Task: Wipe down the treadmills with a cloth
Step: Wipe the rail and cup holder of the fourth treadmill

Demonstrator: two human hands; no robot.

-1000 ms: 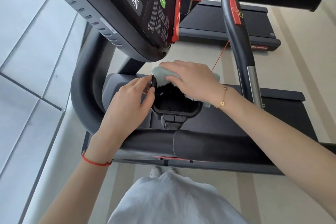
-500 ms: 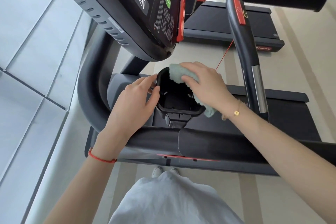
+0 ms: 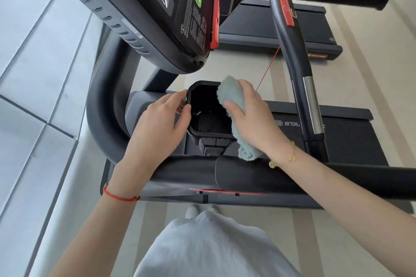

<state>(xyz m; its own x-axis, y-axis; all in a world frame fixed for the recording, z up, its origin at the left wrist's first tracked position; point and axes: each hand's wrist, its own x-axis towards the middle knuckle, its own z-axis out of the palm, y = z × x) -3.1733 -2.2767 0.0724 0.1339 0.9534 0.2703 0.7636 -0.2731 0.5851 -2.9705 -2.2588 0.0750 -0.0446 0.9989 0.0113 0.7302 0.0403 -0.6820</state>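
Cloth swings round to the cup holder's right rim

Cloth (image 3: 234, 105) on the move! A second ago I had it bunched on the far-left corner of the black cup holder (image 3: 210, 134); now my right hand (image 3: 252, 117) has swept it along the far edge and draped it down the holder's right rim, its loose tail hanging at the near-right corner. That reads to me as far rim done, right side in progress, near edge and inside still to go.

My right hand lies palm-down over the cloth, thumb and fingers curled round it and pressing it against the rim, wrist angled in from the near right. My left hand (image 3: 157, 123) keeps steadying the holder from the left: fingers bent round its left wall, thumb lying along the rim, forearm coming up from the near left with a red cord bracelet (image 3: 119, 195) on the wrist.

All this sits under the treadmill console (image 3: 157, 18), just beyond the padded front handlebar (image 3: 258, 175). To the right stands the upright grip (image 3: 295, 58), with a second treadmill deck (image 3: 270, 27) farther off on the floor.
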